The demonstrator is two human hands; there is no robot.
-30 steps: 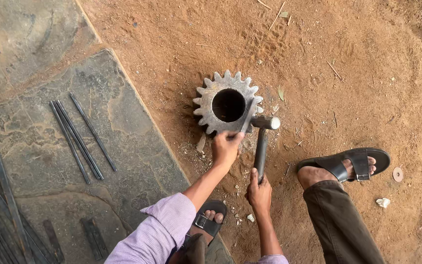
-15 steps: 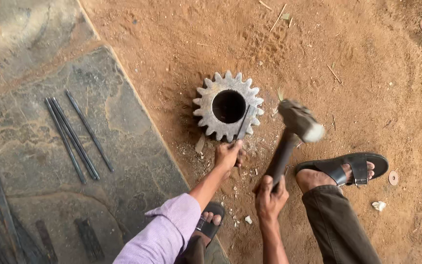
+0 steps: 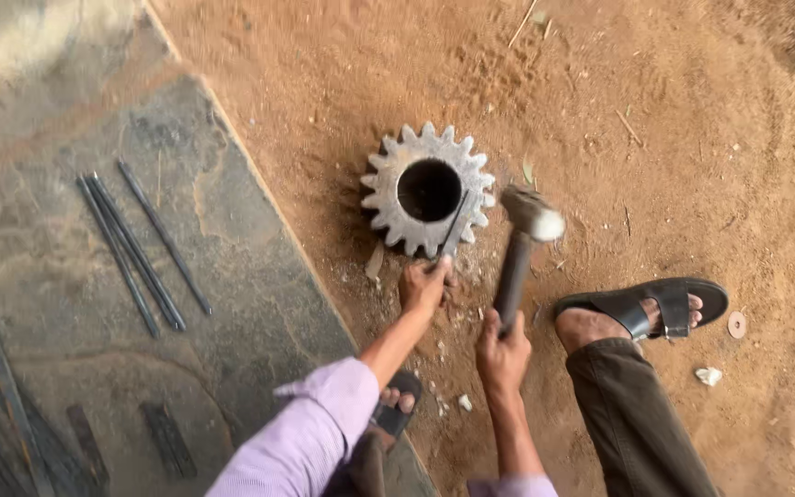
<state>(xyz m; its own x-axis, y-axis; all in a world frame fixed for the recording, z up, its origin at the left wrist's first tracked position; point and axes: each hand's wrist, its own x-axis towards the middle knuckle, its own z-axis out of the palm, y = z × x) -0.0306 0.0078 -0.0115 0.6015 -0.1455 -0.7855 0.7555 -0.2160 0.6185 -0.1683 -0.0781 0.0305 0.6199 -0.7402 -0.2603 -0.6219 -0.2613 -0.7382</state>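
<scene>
The left hand (image 3: 423, 287) grips a thin rod (image 3: 454, 224) laid across the toothed gear (image 3: 427, 190) as an anvil; the right hand (image 3: 502, 352) clasps the raised hammer (image 3: 519, 248) low for swing

pkgs: none | labels: none | signs: none | screens: none | view: bare dirt + stone slab only

The gear (image 3: 428, 190) lies on the dirt ground (image 3: 674, 120), just right of the stone slab's (image 3: 232, 276) edge. Metal rods (image 3: 135, 244) lie on the slab. A sandalled foot (image 3: 641, 308) rests right of the hammer (image 3: 519, 253).
</scene>
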